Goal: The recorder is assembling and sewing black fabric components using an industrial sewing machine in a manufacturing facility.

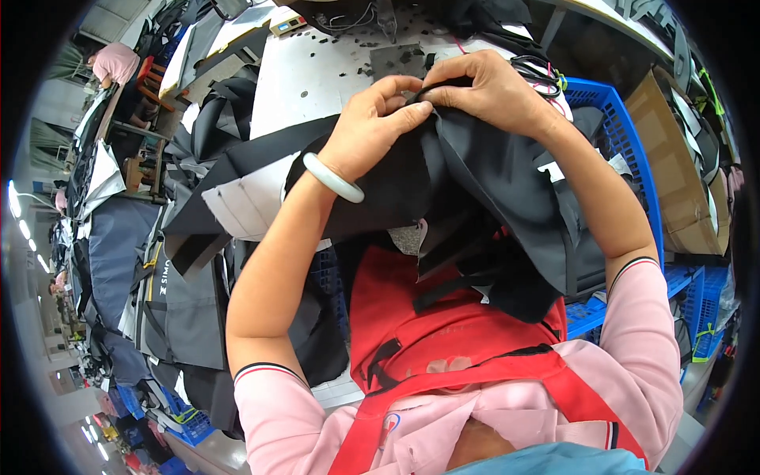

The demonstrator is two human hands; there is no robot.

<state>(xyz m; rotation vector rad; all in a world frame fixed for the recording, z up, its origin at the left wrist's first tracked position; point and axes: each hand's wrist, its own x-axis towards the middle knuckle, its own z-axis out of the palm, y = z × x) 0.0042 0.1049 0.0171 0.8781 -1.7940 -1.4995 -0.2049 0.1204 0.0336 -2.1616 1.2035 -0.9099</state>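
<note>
Both my hands meet at the top edge of a dark grey fabric piece above the front of a white worktable. Thumb and fingers of my left hand pinch the edge; a pale bangle circles that wrist. Close beside it, my right hand pinches the same edge between thumb and forefinger. The cloth hangs down over my red apron. A black strip with a white patch reaches out to the left beneath my left forearm.
Small black scraps lie over the tabletop near a machine. To the right stand a blue plastic basket and a cardboard box. Heaped dark fabric fills the left side. Another person in pink sits far left.
</note>
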